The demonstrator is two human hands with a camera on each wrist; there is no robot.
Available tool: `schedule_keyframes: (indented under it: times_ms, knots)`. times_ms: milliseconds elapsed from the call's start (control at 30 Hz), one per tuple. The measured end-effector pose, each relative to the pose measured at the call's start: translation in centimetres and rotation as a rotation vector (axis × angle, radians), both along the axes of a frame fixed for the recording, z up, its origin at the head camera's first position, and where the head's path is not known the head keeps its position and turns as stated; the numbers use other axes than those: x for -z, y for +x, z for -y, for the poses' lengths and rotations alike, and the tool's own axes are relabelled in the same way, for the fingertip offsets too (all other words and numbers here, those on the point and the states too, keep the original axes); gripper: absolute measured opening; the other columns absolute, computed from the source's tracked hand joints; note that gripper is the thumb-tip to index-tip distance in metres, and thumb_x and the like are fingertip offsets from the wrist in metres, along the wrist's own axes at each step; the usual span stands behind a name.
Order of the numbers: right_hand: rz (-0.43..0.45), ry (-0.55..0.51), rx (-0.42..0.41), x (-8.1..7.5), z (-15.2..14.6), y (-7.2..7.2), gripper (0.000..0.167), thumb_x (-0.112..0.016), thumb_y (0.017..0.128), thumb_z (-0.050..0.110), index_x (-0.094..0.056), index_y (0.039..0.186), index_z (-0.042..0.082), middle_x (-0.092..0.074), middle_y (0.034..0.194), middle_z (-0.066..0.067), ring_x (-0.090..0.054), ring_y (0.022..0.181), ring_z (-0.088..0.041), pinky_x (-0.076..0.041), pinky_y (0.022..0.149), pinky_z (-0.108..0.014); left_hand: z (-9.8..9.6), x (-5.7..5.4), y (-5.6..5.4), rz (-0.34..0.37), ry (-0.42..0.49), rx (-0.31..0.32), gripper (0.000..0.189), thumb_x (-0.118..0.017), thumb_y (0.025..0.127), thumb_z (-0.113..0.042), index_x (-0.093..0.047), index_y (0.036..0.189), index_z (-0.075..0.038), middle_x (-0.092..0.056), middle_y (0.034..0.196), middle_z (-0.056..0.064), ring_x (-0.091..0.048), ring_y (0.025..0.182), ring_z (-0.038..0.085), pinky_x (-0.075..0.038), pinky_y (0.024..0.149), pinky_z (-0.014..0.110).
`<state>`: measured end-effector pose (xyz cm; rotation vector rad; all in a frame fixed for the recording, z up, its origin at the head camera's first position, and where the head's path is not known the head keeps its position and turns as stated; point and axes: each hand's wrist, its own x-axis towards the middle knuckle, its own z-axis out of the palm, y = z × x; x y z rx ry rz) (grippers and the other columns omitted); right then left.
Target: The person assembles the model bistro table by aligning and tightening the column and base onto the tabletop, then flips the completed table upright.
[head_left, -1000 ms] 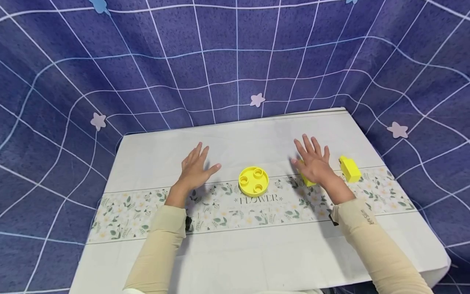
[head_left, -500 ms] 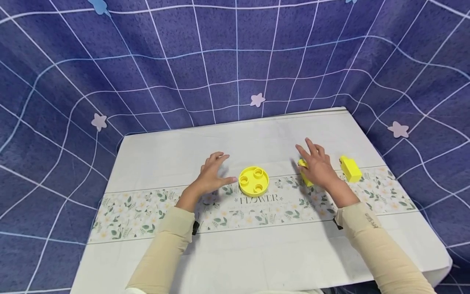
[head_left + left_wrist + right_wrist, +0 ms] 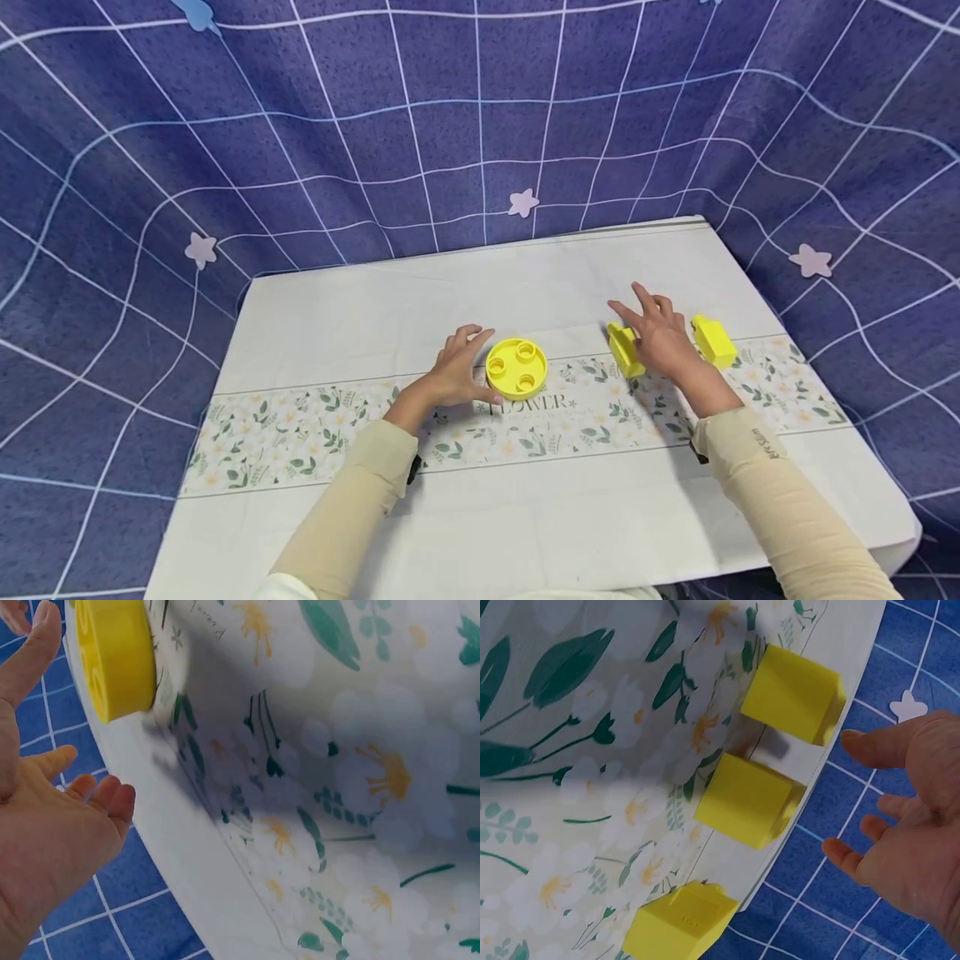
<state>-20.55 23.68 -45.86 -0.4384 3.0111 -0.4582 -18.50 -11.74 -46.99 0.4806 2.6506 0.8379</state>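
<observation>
A round yellow disc-shaped piece (image 3: 512, 388) with three raised rings inside lies on the table cloth. My left hand (image 3: 453, 379) is at its left side, with thumb and fingers spread around the rim. In the left wrist view, a gap shows between the hand and the disc's yellow side wall (image 3: 124, 664). My right hand (image 3: 666, 343) hovers over the yellow blocks, fingers spread and holding nothing. One yellow block (image 3: 624, 352) lies left of that hand, another (image 3: 716, 343) to its right. The right wrist view shows a third yellow block (image 3: 750, 799) between them, which the hand hides in the head view.
The table has a white cloth (image 3: 480, 517) with a flowered band (image 3: 262, 442) and the printed word FLOWER. A blue curtain (image 3: 420, 133) with a white grid and stars hangs behind and at both sides of the table.
My left hand has moved right, up to the round yellow piece, its fingers bending toward the rim. My right hand has shifted slightly right, uncovering more of the yellow block on its left.
</observation>
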Motion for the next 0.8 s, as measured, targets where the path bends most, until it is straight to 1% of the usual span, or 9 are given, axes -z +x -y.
schedule_keyframes:
  times_ms: [167, 333, 400, 500, 600, 733, 800]
  knots:
    - [0.007, 0.036, -0.016, 0.1, -0.3, -0.2, 0.074, -0.057, 0.086, -0.008, -0.033, 0.151, 0.019, -0.004, 0.158, -0.019, -0.017, 0.133, -0.047, -0.023, 0.1, -0.066, -0.4, 0.3, -0.3, 0.072, 0.008, -0.008, 0.109, -0.09, 0.064, -0.038, -0.028, 0.152, -0.019, -0.023, 0.144, 0.004, -0.024, 0.134, 0.023, -0.025, 0.112, 0.048]
    - [0.017, 0.096, -0.034, 0.3, -0.6, -0.1, 0.075, -0.058, 0.086, -0.009, -0.033, 0.151, 0.02, -0.004, 0.158, -0.02, -0.019, 0.132, -0.048, -0.025, 0.098, -0.066, -0.6, 1.0, -0.7, 0.117, 0.014, -0.004, 0.113, -0.09, 0.063, -0.039, -0.024, 0.153, -0.019, -0.027, 0.141, 0.006, -0.027, 0.133, 0.024, -0.025, 0.113, 0.047]
    - [0.027, 0.113, -0.039, 0.3, -0.7, 0.0, 0.077, -0.058, 0.085, -0.01, -0.033, 0.151, 0.021, -0.004, 0.158, -0.019, -0.019, 0.132, -0.047, -0.025, 0.097, -0.067, -0.8, 1.3, -0.9, 0.117, 0.017, -0.007, 0.115, -0.091, 0.062, -0.038, -0.023, 0.153, -0.019, -0.028, 0.14, 0.006, -0.027, 0.133, 0.024, -0.025, 0.113, 0.047]
    - [0.034, 0.121, -0.052, 0.4, -0.9, 0.1, 0.082, -0.059, 0.081, -0.014, -0.034, 0.151, 0.022, -0.005, 0.158, -0.019, -0.019, 0.132, -0.048, -0.024, 0.097, -0.067, -1.0, 1.8, -1.2, 0.111, 0.038, -0.011, 0.114, -0.092, 0.061, -0.037, -0.025, 0.153, -0.02, -0.029, 0.139, 0.006, -0.028, 0.131, 0.023, -0.025, 0.113, 0.045]
    - [0.022, 0.125, -0.077, 0.8, -1.0, 0.3, 0.087, -0.066, 0.076, -0.014, -0.036, 0.15, 0.021, -0.007, 0.157, -0.02, -0.021, 0.131, -0.049, -0.025, 0.096, -0.067, -1.4, 2.3, -1.5, 0.099, 0.074, -0.005, 0.113, -0.093, 0.059, -0.034, -0.029, 0.151, -0.019, -0.03, 0.136, 0.005, -0.029, 0.127, 0.022, -0.027, 0.112, 0.044]
    - [-0.017, 0.103, -0.108, 1.4, -0.9, 0.6, 0.089, -0.065, 0.073, -0.017, -0.039, 0.148, 0.022, -0.009, 0.157, -0.02, -0.023, 0.13, -0.048, -0.027, 0.093, -0.066, -1.8, 2.7, -1.7, 0.092, 0.115, -0.005, 0.115, -0.095, 0.056, -0.032, -0.031, 0.15, -0.017, -0.031, 0.135, 0.005, -0.03, 0.124, 0.022, -0.028, 0.11, 0.044]
    - [-0.028, 0.092, -0.12, 1.8, -0.9, 0.7, 0.09, -0.062, 0.072, -0.02, -0.04, 0.148, 0.023, -0.01, 0.157, -0.02, -0.023, 0.129, -0.047, -0.028, 0.092, -0.065, -2.1, 2.8, -1.7, 0.092, 0.124, -0.007, 0.116, -0.095, 0.056, -0.032, -0.029, 0.151, -0.017, -0.03, 0.137, 0.005, -0.029, 0.125, 0.023, -0.028, 0.11, 0.044]
